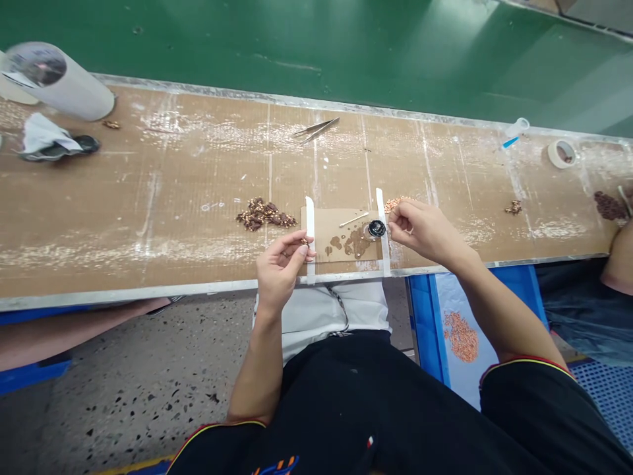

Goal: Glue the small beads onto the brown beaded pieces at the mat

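Small brassy part point(304, 243): pinched between thumb and fingertips of the left hand point(277, 269), out beyond the palm, over the left tape strip point(310, 221). Tip grip presumably because the piece is tiny; fingers hide most of its detail.

Right hand point(420, 227): fingers curled, thumb near forefinger, just beside the copper-coloured pile point(395, 203). Cannot tell whether it pinches anything.

Between the hands, a stained cardboard pad point(341, 254), taped along both sides, likely to stop it sliding. On it, a cotton swab point(353, 220) lying aslant and a small black pot point(376, 228) against the right tape strip point(380, 203), probably set there for easy right-hand reach.

Left of the pad, a brown-and-gold pile point(266, 215), near the left hand.

Farther out: tweezers point(319, 130), legs apart, well beyond both hands. Lower right, a blue tray point(424, 316) holding copper-coloured pieces point(461, 336).
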`<state>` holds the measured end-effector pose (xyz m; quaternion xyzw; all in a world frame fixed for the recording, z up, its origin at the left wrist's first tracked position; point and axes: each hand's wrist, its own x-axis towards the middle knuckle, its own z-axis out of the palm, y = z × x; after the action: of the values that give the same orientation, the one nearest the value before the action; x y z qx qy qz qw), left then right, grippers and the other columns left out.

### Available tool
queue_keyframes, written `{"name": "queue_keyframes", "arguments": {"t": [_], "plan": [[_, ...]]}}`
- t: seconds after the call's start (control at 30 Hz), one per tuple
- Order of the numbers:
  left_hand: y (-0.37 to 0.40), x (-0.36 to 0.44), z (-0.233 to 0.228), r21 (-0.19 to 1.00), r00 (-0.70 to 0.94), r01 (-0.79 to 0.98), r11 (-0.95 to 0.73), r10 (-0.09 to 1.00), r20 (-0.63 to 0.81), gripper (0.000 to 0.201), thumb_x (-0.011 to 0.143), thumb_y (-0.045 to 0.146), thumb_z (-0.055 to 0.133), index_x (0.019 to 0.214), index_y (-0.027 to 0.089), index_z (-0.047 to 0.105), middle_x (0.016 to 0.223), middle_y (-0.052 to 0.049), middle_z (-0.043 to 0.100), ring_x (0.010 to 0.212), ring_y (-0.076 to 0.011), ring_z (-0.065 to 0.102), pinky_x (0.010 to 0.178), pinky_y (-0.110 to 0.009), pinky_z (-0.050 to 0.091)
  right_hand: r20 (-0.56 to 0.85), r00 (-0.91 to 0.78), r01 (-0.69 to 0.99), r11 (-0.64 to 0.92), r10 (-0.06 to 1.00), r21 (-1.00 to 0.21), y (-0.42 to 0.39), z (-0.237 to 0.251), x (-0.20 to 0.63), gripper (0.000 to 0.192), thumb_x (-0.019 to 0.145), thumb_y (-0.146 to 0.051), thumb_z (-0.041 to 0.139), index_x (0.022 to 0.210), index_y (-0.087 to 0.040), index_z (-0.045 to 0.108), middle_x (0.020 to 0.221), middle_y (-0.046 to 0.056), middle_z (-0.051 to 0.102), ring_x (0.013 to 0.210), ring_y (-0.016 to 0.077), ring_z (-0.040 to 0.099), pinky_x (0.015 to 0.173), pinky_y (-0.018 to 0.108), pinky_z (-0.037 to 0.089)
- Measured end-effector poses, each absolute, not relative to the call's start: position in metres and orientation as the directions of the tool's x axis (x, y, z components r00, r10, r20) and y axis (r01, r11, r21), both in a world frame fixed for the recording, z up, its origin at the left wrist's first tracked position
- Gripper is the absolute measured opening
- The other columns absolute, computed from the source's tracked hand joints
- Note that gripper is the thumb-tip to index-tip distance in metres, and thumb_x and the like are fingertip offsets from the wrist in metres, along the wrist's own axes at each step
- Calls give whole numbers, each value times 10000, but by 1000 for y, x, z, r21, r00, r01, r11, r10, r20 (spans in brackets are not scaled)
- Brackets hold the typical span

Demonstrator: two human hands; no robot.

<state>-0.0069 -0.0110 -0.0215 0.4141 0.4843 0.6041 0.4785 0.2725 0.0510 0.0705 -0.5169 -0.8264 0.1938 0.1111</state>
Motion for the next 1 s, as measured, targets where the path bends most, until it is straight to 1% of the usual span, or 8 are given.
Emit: {"name": "queue_keyframes", "arguments": {"t": [0.13,0.27,0.6,0.83,1.0], "plan": [[-11,-7,-22,982,-202,-170,-86,978,51,306,854,378,843,1086,186,793,929,-69,821,675,-135,750,623,-249,653,-32,-452,818,399,892,-415,55,66,266,147,884,-229,542,781,-258,440,767,39,611,706,190,555,692,322,424],[-11,-7,-22,980,-196,-179,-86,979,51,303,847,384,852,1068,185,795,928,-71,822,655,-125,736,617,-236,648,-41,-446,829,396,894,-395,55,61,265,158,892,-240,555,780,-259,446,762,42,620,699,194,552,690,330,431],[-13,-8,-22,978,-161,-200,-54,987,22,309,843,394,853,1071,192,802,924,-67,814,675,-139,746,634,-259,657,-73,-442,848,389,894,-361,56,62,265,137,900,-255,558,789,-255,478,754,44,625,680,196,547,669,331,413],[-13,-8,-22,973,-151,-225,-56,988,22,313,845,402,854,1071,191,811,925,-68,813,660,-132,735,631,-254,650,-79,-431,868,388,899,-310,55,61,263,122,875,-219,564,789,-250,483,774,53,634,693,201,554,680,331,412],[-13,-8,-21,977,-143,-211,-33,990,2,318,841,408,853,1069,190,813,934,-74,813,673,-139,738,640,-263,652,-78,-429,874,392,900,-286,55,61,262,112,876,-216,558,790,-251,494,769,58,637,720,216,570,678,335,415]]}}
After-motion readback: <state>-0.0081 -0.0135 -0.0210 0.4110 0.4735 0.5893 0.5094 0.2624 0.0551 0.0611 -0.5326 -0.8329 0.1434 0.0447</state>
